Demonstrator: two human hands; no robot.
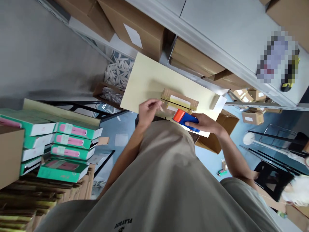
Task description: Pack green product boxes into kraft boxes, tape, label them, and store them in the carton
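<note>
1. Tape dispenser [185, 120] in play, right in front of the shirt [166, 167]: the right hand [199, 122] is wrapped round its blue body, orange toothed end pointing left, long axis sloping gently down to the right.
2. Across from it, the left hand [150, 111], fingertips drawn together beside the small carton's left end; clear film shows there, but whether they grip it, I can't tell.
3. Small carton [194, 102] just past both hands, long axis running left to right and dipping rightward, pale label on it.
4. Beneath it, a cream tabletop [141, 77], its long side slanting the same way.
5. Out to the left, green boxes [72, 130] with pink fronts, stacked up.
6. Beyond the tabletop, a grey shelf [212, 22] and big brown cartons [145, 32] line up.
7. Down below, blue floor [120, 127], white strips [118, 71] heaped at left, more boxes [253, 117] scattered far right.
</note>
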